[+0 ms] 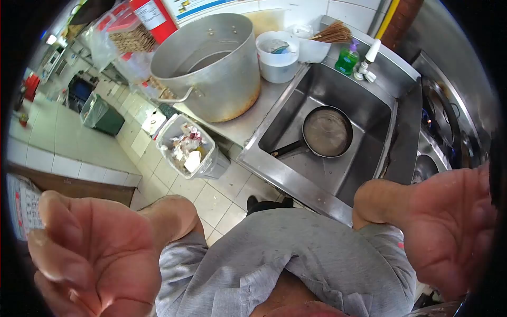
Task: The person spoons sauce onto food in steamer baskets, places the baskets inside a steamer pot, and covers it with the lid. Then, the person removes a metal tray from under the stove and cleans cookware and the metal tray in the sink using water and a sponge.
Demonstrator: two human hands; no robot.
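Observation:
Both of my hands are raised close to the camera, palms showing. My left hand is at the lower left, fingers loosely curled and apart, with nothing in it. At the right edge, my right hand is spread with an empty palm, its fingertips partly lost in the dark rim of the view. Between and beyond them, a black-handled frying pan lies in the steel sink, holding cloudy liquid. Neither hand touches the pan.
A large metal pot stands on the counter beside a white tub. Green soap and a tap are behind the sink. A filled waste bin stands on the floor, with a green bin farther left.

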